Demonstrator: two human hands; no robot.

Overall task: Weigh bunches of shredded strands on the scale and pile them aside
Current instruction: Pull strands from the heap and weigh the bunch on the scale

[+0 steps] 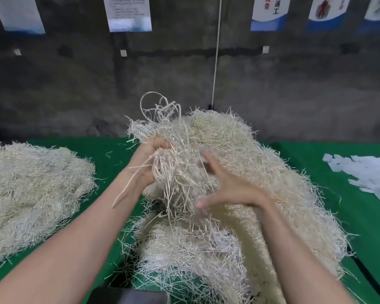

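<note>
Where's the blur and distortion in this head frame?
Head view: motion blur smears the right hand, the left hand gripping the bunch of strands is sharper; wide-angle bending bows the table edge and wall posters; lighting flat, no glare.

The shredded strands point(239, 172) looked like dry, pale straw-coloured fibre, thin, stiff and matt, bristling roughly at the edges. The table cover point(110, 154) was green cloth, matt and felt-like. White slips point(371, 174) at the right looked like flat matt paper. The wall point(75, 84) behind was rough, dull grey concrete, with glossy printed sheets point(127, 14) hung on it
</note>
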